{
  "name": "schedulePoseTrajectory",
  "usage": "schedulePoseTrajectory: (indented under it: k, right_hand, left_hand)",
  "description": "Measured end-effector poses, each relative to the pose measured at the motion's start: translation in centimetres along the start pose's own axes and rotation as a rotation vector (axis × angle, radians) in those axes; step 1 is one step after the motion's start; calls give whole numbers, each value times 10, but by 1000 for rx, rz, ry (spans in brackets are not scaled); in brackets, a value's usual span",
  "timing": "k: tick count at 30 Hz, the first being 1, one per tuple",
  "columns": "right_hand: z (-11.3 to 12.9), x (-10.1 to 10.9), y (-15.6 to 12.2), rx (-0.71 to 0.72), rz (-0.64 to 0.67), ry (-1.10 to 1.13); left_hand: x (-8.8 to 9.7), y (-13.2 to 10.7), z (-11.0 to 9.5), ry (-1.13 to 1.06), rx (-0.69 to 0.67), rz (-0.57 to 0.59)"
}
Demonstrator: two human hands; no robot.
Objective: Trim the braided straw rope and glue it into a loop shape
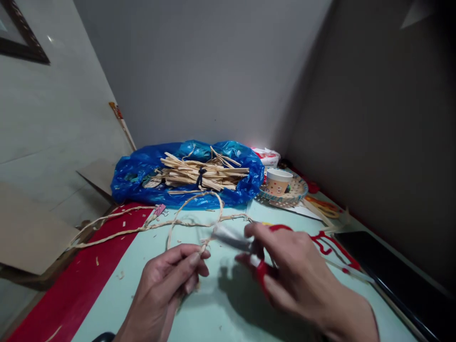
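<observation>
One twisted straw cord (pixel 177 222) runs in front of the blue bag (pixel 156 154), likely light, pliant, easily frayed, best gripped where the left hand (pixel 167 280) pinches it, thumb against fingertips, while the right hand (pixel 295 270), also before the bag, clasps blurred scissors (pixel 231 237).

The left grip (pixel 166 282) and right grip (pixel 302 270) are showing bare, fingers (pixel 180 251) slim; a rounded nail (pixel 194 258) is capping the left thumb (pixel 180 276); a thin dark edge (pixel 375 315), too unclear to name, is lining the right wrist (pixel 351 304).
</observation>
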State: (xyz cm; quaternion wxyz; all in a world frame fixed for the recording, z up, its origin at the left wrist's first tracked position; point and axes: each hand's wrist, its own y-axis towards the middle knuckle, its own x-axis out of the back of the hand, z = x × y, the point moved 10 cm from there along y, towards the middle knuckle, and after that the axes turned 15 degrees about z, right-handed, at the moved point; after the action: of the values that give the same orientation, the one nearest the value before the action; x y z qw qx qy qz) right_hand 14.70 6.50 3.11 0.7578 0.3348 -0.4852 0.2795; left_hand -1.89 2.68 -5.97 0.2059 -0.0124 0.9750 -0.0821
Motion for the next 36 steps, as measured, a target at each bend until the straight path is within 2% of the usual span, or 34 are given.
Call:
schedulePoseTrajectory:
  k: [4,8,13,18,26,31,36]
  right_hand:
    - [18,-25,1,52,99,-283]
    - [14,-26,1,-9,95,-375]
    - [13,-21,0,-23,71,-419]
    - [21,-17,-1,0,9,-486]
    - [31,-15,-8,75,-83,-545]
    - [33,-13,-10,96,-91,-542]
    - [30,-27,-7,92,6,-509]
  left_hand:
    - [-4,-4,-5,-47,-39,-4]
    - [-7,-9,-9,-58,-67,-2]
    - [-8,-8,-1,20,-3,57]
    - [-15,-5,-2,171,29,97]
    - [-14,-5,-5,285,39,60]
    - [-14,-8,-7,306,19,54]
    - [-13,-9,-11,333,0,50]
